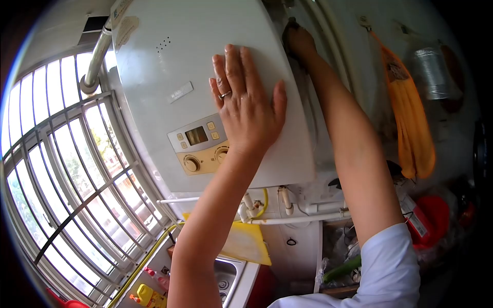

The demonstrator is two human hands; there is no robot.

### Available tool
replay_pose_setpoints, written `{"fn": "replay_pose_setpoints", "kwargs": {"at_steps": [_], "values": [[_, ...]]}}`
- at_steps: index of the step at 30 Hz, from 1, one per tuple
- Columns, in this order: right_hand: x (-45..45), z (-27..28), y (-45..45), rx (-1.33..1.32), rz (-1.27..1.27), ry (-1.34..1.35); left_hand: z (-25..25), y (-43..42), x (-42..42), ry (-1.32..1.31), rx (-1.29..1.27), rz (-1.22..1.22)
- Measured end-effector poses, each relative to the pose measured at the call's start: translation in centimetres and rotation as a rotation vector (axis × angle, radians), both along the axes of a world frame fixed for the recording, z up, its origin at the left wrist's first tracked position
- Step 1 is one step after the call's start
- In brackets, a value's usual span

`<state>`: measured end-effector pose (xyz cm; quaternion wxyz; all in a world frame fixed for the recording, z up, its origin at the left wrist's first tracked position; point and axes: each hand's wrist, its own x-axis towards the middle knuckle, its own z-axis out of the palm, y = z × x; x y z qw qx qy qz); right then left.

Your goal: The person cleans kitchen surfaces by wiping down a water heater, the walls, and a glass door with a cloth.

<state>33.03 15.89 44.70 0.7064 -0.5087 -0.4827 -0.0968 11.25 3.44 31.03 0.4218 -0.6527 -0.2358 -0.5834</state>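
- Head view: my left hand (246, 110) lies flat on the boiler (149, 87), fingers slightly spread, holding nothing.
- My right hand (302, 42) curls around a dark item (292, 22) beside it.
- What's done or left, I can't tell from here.

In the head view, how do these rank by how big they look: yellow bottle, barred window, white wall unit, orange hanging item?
Largest to smallest:
White wall unit
Barred window
Orange hanging item
Yellow bottle

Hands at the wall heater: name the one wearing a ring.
The left hand, flat on the heater, wears the ring; the right hand, beside the heater, shows none.
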Motion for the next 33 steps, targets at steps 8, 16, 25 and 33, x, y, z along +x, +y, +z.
{"fn": "replay_pose_setpoints", "kwargs": {"at_steps": [8, 16, 25, 33], "values": [[-0.3, -6.8, -3.0, -0.039, 0.033, -0.14, 0.0, 0.2, 0.1, -0.02, 0.05, -0.01], [-0.4, -14.7, -4.0, -0.02, 0.017, -0.161, 0.0, 0.5, 0.2, -0.021, 0.111, -0.021], [-2.3, -23.1, -5.6, -0.091, 0.05, -0.038, 0.0, 0.8, 0.3, -0.043, 0.185, -0.004], [-4.7, -31.3, -5.3, 0.073, 0.095, 0.131, 0.0, -0.5, 0.3, -0.024, 0.087, 0.035]]}}
